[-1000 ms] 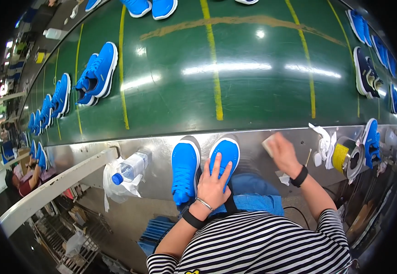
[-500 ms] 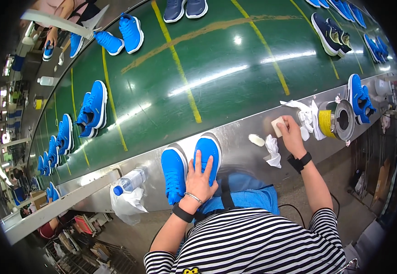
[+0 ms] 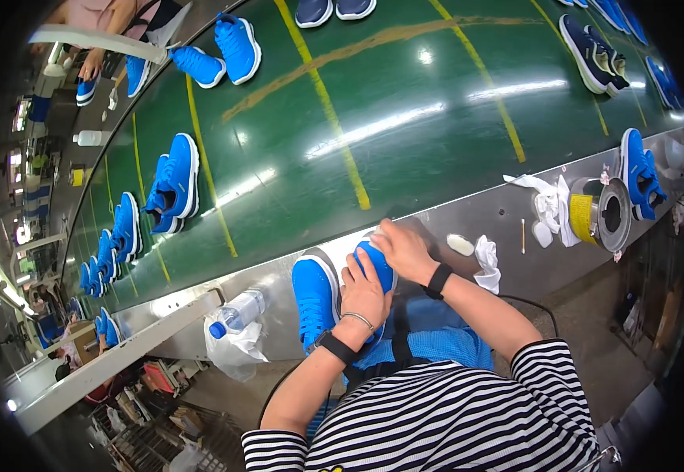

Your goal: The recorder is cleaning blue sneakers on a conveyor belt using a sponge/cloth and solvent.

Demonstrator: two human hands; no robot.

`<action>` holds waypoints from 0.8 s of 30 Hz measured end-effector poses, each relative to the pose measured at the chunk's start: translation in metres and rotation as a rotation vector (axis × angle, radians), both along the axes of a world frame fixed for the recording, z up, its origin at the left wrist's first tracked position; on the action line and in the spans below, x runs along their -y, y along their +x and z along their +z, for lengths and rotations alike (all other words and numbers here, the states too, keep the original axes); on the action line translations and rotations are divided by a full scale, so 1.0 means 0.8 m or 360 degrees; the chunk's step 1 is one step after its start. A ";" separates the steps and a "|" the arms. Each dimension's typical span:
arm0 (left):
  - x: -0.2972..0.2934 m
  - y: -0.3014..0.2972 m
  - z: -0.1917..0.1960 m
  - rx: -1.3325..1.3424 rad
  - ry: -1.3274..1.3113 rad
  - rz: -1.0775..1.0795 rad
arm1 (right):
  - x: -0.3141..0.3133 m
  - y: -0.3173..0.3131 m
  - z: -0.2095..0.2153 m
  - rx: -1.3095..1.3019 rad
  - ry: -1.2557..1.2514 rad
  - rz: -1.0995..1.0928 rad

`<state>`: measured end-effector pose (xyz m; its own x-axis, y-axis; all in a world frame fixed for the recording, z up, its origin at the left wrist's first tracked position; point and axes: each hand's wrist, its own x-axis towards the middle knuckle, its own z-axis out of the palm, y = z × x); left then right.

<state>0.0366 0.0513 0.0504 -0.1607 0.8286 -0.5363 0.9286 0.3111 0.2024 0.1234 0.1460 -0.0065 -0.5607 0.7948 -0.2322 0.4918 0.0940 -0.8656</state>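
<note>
Two blue sneakers with white soles lie side by side on the metal ledge before me. My left hand (image 3: 364, 300) is laid over the right sneaker (image 3: 386, 277), fingers along its upper and thumb at its right side. At that shoe's toe, my right hand (image 3: 406, 252) has its fingers closed in a pinch. Only a sliver of the pale block in it shows; the rest is hidden by the fingers. The left sneaker (image 3: 315, 287) rests untouched beside my left hand.
Beyond the ledge runs a green conveyor belt (image 3: 279, 197) carrying blue and dark shoes. A plastic bottle (image 3: 241, 310) lies at left. To the right are a white oval pad (image 3: 460, 245), crumpled tissue (image 3: 487, 263), a small stick (image 3: 523, 236) and a round metal can (image 3: 611, 214).
My right hand has moved left from beside the tissues to the sneaker's toe, bringing the pale block along. My left hand stays on the same shoe. The whole view has shifted slightly.
</note>
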 end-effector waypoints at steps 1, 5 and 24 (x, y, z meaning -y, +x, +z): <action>0.003 0.002 0.000 0.0001 -0.0007 -0.0014 | -0.005 -0.009 0.004 0.0003 -0.0021 0.0005; 0.000 0.001 -0.002 0.0017 -0.0006 0.0020 | -0.006 -0.011 0.005 -0.0002 0.0080 0.0023; -0.002 -0.003 0.000 0.0050 -0.0072 -0.0020 | -0.014 -0.015 0.004 0.0040 0.0060 0.0051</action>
